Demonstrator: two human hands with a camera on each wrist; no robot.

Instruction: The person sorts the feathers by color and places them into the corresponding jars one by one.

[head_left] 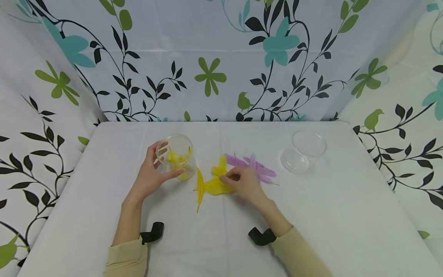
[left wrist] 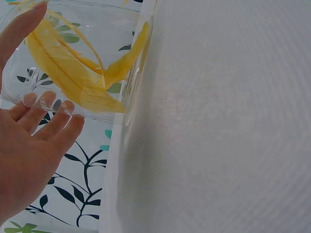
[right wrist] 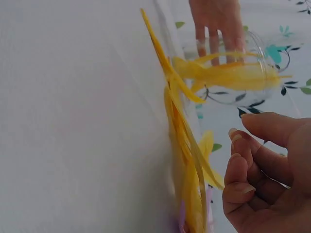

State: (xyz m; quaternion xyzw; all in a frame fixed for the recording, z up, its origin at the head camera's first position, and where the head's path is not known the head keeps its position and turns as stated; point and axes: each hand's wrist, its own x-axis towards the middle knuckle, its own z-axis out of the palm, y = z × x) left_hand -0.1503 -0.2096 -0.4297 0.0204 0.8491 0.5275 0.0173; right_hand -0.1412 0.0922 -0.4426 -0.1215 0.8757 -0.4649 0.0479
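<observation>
My left hand [head_left: 149, 177] holds a clear jar [head_left: 191, 163] from its left side, thumb at the front and fingers behind. Several yellow feathers [left wrist: 73, 73] stand inside the jar, seen closely in the left wrist view. Just right of it, loose yellow feathers [head_left: 215, 187] lie in a small pile on the table. Over the pile's right end is my right hand [head_left: 248, 185], fingers loosely bent. In the right wrist view a small gap shows between thumb and fingertips, with nothing between them. Purple feathers [head_left: 266, 171] lie beside the yellow ones, partly behind the right hand.
Another clear jar [head_left: 297, 163] stands at the right of the white table [head_left: 346, 215]. Black wrist mounts [head_left: 261, 236] sit by both sleeves. A patterned curtain [head_left: 155, 34] hangs behind the table's back edge and along both sides.
</observation>
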